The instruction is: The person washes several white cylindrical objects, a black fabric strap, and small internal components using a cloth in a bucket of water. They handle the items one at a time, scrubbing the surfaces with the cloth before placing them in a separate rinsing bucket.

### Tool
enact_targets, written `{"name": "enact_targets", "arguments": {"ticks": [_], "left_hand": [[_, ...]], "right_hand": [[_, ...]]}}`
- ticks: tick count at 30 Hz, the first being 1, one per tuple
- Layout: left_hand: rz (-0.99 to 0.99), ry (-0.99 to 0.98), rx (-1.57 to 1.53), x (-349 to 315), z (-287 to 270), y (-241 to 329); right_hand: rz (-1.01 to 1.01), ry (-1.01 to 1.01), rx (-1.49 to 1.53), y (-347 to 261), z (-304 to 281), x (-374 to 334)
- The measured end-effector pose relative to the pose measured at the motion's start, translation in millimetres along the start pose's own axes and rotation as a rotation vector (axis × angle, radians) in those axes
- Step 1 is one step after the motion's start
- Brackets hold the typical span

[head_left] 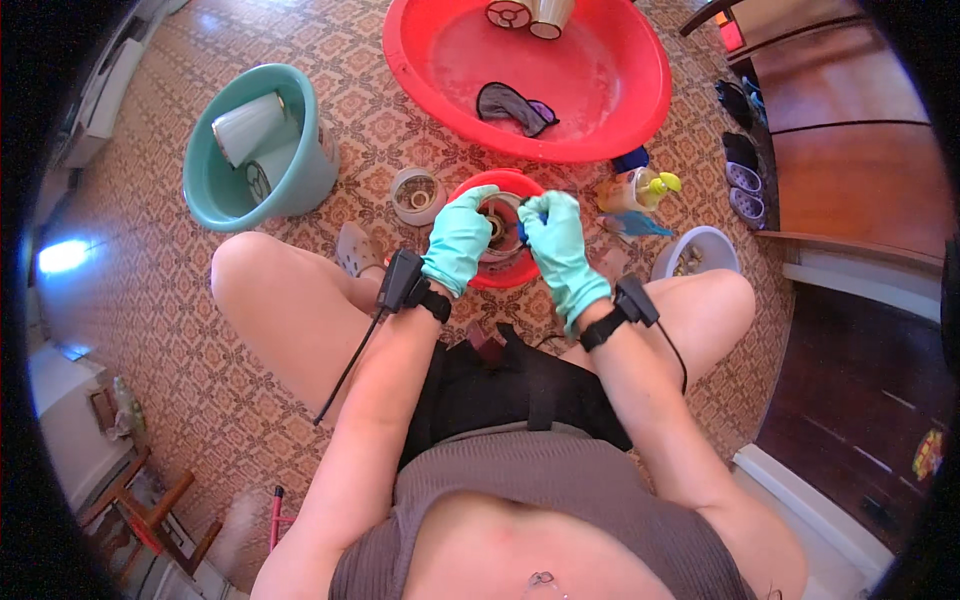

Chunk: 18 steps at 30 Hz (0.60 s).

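Note:
Both my hands wear mint-green rubber gloves and work above a small red basin (508,275) between my legs. My left hand (460,240) grips the left edge of a round lamp part (497,222), which has a pale rim and a smaller ring in its middle. On its right side my right hand (560,240) is closed around a small dark blue thing (530,212), perhaps a sponge, pressed to or close beside the rim. My gloved fingers hide much of it. A similar round part (418,196) lies on the floor left of the basin.
A large red tub (580,148) ahead holds white lampshades (550,18) and a grey-purple cloth (515,108). At left, a teal bucket (310,170) contains more lampshades. A pump bottle (635,190), a blue cloth (640,225) and a pale bowl (728,243) are at right.

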<state>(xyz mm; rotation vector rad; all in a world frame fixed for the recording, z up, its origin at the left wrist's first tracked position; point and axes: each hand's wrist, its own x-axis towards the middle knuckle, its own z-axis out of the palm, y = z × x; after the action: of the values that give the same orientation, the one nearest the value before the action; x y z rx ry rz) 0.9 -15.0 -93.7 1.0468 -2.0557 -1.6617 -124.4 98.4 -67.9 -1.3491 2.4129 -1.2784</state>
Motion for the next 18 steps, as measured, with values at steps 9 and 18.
{"name": "enact_targets", "arguments": {"ticks": [9,18], "left_hand": [[0.149,-0.016,-0.005,9,4,-4],[0.016,0.027,-0.018,5,3,-18]], "right_hand": [[0.421,-0.329,0.645,12,1,39],[0.261,0.168,0.247,14,38,-25]]}}
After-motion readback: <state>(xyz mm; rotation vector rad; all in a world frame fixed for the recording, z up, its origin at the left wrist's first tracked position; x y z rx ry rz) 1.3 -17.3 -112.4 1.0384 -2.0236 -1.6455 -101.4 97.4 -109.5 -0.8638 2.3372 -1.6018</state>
